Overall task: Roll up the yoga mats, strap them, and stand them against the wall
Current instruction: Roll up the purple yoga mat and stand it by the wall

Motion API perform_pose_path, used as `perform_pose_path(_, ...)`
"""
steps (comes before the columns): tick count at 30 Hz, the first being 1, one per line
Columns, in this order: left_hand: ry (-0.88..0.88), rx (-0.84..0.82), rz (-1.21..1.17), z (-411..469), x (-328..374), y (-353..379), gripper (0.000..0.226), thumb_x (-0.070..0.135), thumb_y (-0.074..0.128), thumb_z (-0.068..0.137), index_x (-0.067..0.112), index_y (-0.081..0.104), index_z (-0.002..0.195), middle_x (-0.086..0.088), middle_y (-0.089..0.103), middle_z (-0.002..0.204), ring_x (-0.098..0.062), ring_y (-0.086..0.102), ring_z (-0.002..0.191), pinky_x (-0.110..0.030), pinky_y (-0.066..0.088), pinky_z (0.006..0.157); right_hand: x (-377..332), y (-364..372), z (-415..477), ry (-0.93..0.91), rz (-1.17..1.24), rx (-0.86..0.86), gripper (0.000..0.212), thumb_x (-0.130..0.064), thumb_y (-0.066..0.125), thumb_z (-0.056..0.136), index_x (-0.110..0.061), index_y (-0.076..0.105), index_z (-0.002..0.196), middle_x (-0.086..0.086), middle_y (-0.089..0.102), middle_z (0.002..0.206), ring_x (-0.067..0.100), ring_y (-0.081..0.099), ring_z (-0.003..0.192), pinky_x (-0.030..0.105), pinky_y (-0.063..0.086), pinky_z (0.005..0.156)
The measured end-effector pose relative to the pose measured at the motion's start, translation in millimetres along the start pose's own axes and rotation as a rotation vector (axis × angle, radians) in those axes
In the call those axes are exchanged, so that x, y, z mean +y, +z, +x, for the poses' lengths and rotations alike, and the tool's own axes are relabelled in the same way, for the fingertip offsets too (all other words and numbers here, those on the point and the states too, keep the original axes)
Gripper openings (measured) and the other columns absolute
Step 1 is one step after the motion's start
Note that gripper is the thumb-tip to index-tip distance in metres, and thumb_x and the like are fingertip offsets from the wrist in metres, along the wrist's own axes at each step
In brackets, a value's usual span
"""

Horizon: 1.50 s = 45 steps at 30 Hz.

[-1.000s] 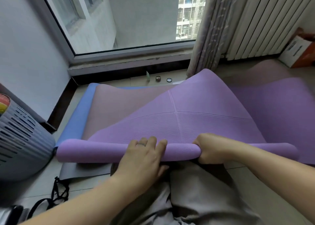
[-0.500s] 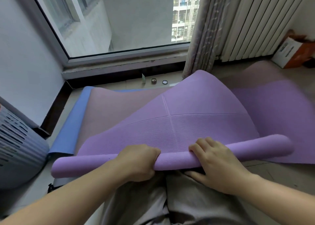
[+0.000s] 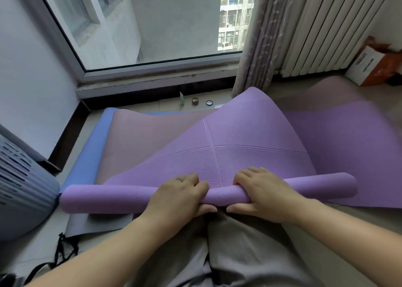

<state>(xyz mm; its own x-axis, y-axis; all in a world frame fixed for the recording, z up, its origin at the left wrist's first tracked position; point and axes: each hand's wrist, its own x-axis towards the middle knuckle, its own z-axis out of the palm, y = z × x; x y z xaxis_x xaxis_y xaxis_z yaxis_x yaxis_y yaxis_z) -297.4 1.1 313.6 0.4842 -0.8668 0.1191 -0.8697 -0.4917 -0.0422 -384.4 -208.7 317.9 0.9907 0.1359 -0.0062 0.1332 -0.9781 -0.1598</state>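
The left hand [image 3: 180,196] had regripped beside the right hand [image 3: 263,192]; both sets of fingers [image 3: 191,179] curled over the purple mat roll's [image 3: 104,199] middle, rolling barely begun.

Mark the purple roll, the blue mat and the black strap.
purple roll [image 3: 104,199], head view, bare left end.
blue mat [image 3: 87,162], head view, exposed left edge.
black strap [image 3: 62,241], head view, upper end.

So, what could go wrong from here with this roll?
The left hand and right hand grip the purple roll near its middle; its free ends look skewed, so it may wind into a cone. The unrolled mat humps up ahead, so slack could get wound in, leaving it loose.
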Motion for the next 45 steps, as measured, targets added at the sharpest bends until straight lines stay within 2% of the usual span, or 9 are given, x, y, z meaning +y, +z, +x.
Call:
perform_pose_path(5,-0.072,-0.351,-0.17,13,-7,-16,0.051,0.065,0.032,0.091,0.022,0.049,0.112,0.0,0.053,0.112,-0.024,0.053,0.105,-0.036,0.042,0.08,-4,22,-17,0.085,-0.092,0.383,0.06,-0.074,0.053,0.069,-0.018,0.058,0.091,-0.001,0.057,0.086,0.025,0.053,0.076,0.038,0.044,0.07)
perform_pose_path(10,-0.112,-0.515,-0.397,34,-27,-19,0.042,0.054,0.034,0.097,0.018,0.056,0.099,-0.005,0.062,0.106,-0.025,0.055,0.098,-0.035,0.042,0.084,5,-1,11,0.123,-0.06,0.1,0.067,-0.086,0.028,0.073,-0.024,0.049,0.087,-0.005,0.057,0.089,0.02,0.055,0.083,0.033,0.039,0.066)
perform_pose_path(16,-0.123,-0.205,-0.298,25,-25,-8,0.046,0.062,0.024,0.094,0.039,0.044,0.129,0.013,0.051,0.121,-0.013,0.046,0.114,-0.036,0.045,0.089,18,-11,35,0.182,0.126,-0.186,0.046,-0.07,0.037,0.087,-0.024,0.045,0.086,-0.006,0.056,0.088,0.02,0.047,0.082,0.034,0.036,0.069)
perform_pose_path(21,-0.051,-0.132,-0.028,9,-17,4,0.057,0.065,0.047,0.077,0.028,0.046,0.12,-0.001,0.059,0.093,-0.027,0.062,0.075,-0.037,0.05,0.057,19,-17,42,0.222,0.209,-0.294,0.045,-0.071,0.042,0.085,-0.026,0.048,0.086,-0.01,0.049,0.075,0.02,0.048,0.082,0.032,0.034,0.067)
perform_pose_path(28,-0.137,-0.313,-0.058,27,-18,-3,0.047,0.054,0.052,0.09,0.023,0.035,0.121,-0.002,0.052,0.117,-0.027,0.054,0.107,-0.035,0.041,0.077,11,13,15,-0.061,-0.015,0.297,0.058,-0.071,0.052,0.074,-0.022,0.053,0.105,-0.003,0.058,0.1,0.021,0.053,0.087,0.034,0.047,0.075)
perform_pose_path(34,-0.13,-0.473,-0.26,43,-33,-11,0.052,0.056,0.059,0.084,0.025,0.04,0.122,0.001,0.047,0.121,-0.023,0.046,0.114,-0.036,0.044,0.089,19,6,27,-0.054,-0.065,0.177,0.058,-0.071,0.046,0.074,-0.02,0.056,0.099,-0.002,0.059,0.092,0.021,0.053,0.08,0.034,0.051,0.069)
perform_pose_path(36,-0.099,-0.351,-0.172,39,-34,-7,0.067,0.057,0.064,0.08,0.029,0.036,0.134,0.0,0.043,0.124,-0.024,0.045,0.114,-0.039,0.047,0.086,21,0,32,-0.044,-0.048,0.09,0.064,-0.075,0.043,0.075,-0.021,0.055,0.106,-0.005,0.057,0.101,0.018,0.05,0.09,0.032,0.046,0.075)
perform_pose_path(41,-0.083,0.017,0.121,17,-14,17,0.075,0.021,0.078,0.056,0.024,0.046,0.123,-0.009,0.062,0.093,-0.029,0.058,0.064,-0.035,0.044,0.052,24,-10,42,0.049,0.09,-0.103,0.061,-0.07,0.058,0.076,-0.025,0.048,0.116,-0.009,0.052,0.115,0.013,0.04,0.108,0.03,0.037,0.081)
perform_pose_path(45,-0.131,-0.117,0.08,30,-18,3,0.081,0.024,0.083,0.056,0.026,0.041,0.125,-0.008,0.058,0.099,-0.03,0.06,0.074,-0.036,0.045,0.06,19,-8,41,0.059,0.049,-0.02,0.059,-0.066,0.065,0.071,-0.026,0.053,0.112,-0.008,0.052,0.109,0.015,0.046,0.102,0.031,0.039,0.079)
